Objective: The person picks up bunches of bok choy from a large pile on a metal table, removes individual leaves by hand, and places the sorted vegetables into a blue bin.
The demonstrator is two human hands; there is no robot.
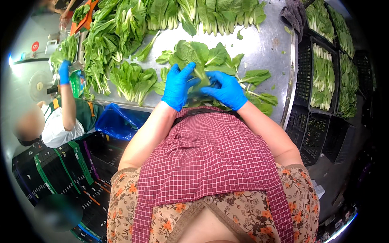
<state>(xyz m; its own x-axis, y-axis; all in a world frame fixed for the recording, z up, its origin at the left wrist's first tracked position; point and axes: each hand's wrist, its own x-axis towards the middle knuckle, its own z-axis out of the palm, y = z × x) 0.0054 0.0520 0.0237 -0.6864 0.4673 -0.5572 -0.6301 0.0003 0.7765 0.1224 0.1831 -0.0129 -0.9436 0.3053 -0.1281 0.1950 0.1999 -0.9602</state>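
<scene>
Close in front of my body, both gloved hands are on a head of leafy greens (193,54) with broad leaves and a pale green stem. My left hand (176,86), in a blue glove, is closed on its left side, with thumb and fingers against the leaves. My right hand (227,89), also blue-gloved, is closed with curled fingers at the stem, which is partly blurred. Loose leaves (259,77) lie on the metal table by my right hand. A small pile of greens (133,79) rests to the left of my left hand.
Long rows of greens (231,14) line the far side of the metal table (275,44). Black crates (323,77) with greens stand at the right, near a grey cloth (294,16). At left, a co-worker's gloved hand (64,72) holds greens, above a blue plastic bag (117,121).
</scene>
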